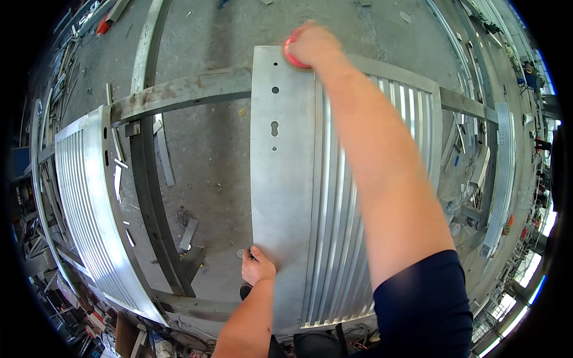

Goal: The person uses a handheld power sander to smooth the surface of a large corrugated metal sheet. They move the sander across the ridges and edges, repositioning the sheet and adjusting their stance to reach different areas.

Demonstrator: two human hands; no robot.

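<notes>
A silver metal door panel [282,197] lies flat before me, with several holes down its left strip and long ribs on its right part. Near the bottom of its left edge, my left hand [258,268] is closed on the edge, fingers curled at the rim. My right hand [316,45], slightly blurred, reaches to the far end of the panel. It is closed on a red, round-rimmed disc [290,52] pressed at the panel's top edge; the hand hides most of it, so its exact kind cannot be made out. My right forearm covers part of the ribs.
A steel frame [179,92] bears the panel. Another ribbed metal panel [89,197] rests on the frame at the left. Metal offcuts [164,152] lie scattered on the concrete floor [209,179]. Long metal profiles [501,173] stand at the right.
</notes>
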